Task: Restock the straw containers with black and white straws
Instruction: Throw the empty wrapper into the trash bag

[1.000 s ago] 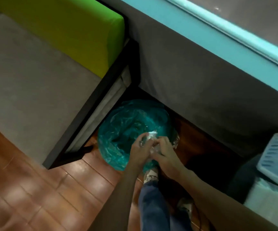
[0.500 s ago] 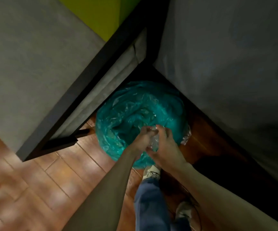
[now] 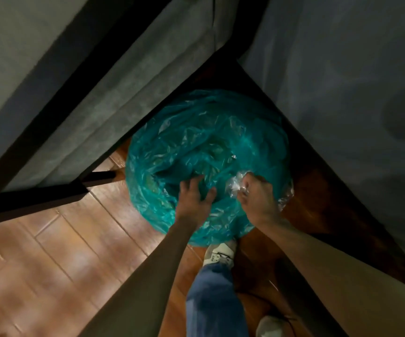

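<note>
A bin lined with a teal plastic bag [image 3: 196,142] stands on the floor in the corner below me. My right hand [image 3: 257,198] is over the bin's right rim, shut on a crumpled clear plastic wrapper [image 3: 235,186]. My left hand [image 3: 194,195] hovers over the bin's near side with fingers spread and nothing in it. No straws or straw containers are in view.
A grey upholstered seat with a black frame [image 3: 75,93] runs along the left. A grey counter wall [image 3: 342,93] closes the right side. My jeans leg and white shoe [image 3: 220,254] stand on the wooden floor [image 3: 50,251] just before the bin.
The camera has dropped closer to the bin. Both hands held the wrapper together before; now my left hand has let go and moved left, while the right keeps the wrapper.
</note>
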Motion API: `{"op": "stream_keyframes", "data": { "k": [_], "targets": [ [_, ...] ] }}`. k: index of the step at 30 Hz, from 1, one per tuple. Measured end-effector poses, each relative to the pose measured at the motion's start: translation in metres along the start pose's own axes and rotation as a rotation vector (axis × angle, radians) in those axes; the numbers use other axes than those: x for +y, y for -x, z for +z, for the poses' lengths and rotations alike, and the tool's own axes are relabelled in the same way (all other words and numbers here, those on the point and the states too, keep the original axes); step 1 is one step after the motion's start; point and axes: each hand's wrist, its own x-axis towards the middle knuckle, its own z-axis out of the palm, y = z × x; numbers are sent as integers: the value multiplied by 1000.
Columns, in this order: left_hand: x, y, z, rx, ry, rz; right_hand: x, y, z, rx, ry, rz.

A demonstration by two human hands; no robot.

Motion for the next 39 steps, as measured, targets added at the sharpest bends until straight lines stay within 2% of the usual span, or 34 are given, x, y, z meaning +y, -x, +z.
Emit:
{"op": "stream_keyframes", "data": {
  "k": [1, 3, 6, 9, 12, 16, 19, 21, 28, 32, 34, 39],
  "targets": [
    [-15, -6, 3, 97, -122, 3, 5, -6, 3, 1, 16, 24],
    [-40, -14, 6, 155, -224, -70, 13, -17, 9, 28, 56, 88],
    [-70, -26, 14, 45, -457, -148, 18, -27, 21, 55, 254, 70],
    [-94, -31, 19, -94, -685, -95, 18, -41, 32, 16, 283, -24],
    [-108, -35, 24, -120, -654, -40, 20, -61, 50, -20, 214, -43],
    [-121, -36, 31, -71, -629, 70, 16, -85, 76, -90, 85, 22],
    [-129, -37, 32, -49, -600, 79, 8, -92, 89, -350, 133, 109],
    [-130, -36, 31, -49, -626, 62, 6, -88, 94, -438, 175, 115],
    [-106, -27, 8, -48, -631, 45, 6, -63, 76, -345, 362, 117],
    [-85, -33, -7, -45, -659, 64, 4, -64, 68, -303, 514, -30],
    [-78, -39, -11, -44, -670, 81, 2, -68, 71, -330, 537, -79],
    [-72, -45, -11, -81, -705, 80, 1, -73, 93, -535, 541, -70]
  ]
}}
